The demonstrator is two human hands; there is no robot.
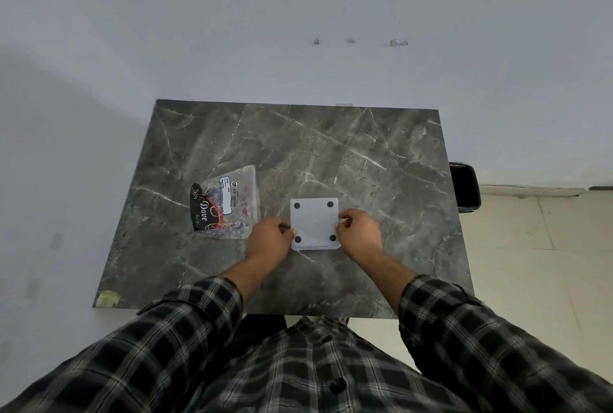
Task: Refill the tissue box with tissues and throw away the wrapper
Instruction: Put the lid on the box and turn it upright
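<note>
A white square tissue box [314, 223] lies upside down on the dark marble table [331, 154], its base up with a black round foot at each corner. My left hand [268, 240] grips its left edge and my right hand [360, 234] grips its right edge, fingertips pressed on the base. Left of the box lies a flat, clear plastic wrapper [227, 202] with a black and red printed strip reading "Dove". The wrapper looks flat. No loose tissues show.
A black bin [466, 188] stands on the floor just past the table's right edge. The table's far edge meets a white wall. A piece of yellowish tape [106, 298] sits on the near left corner. Light floor tiles lie to the right.
</note>
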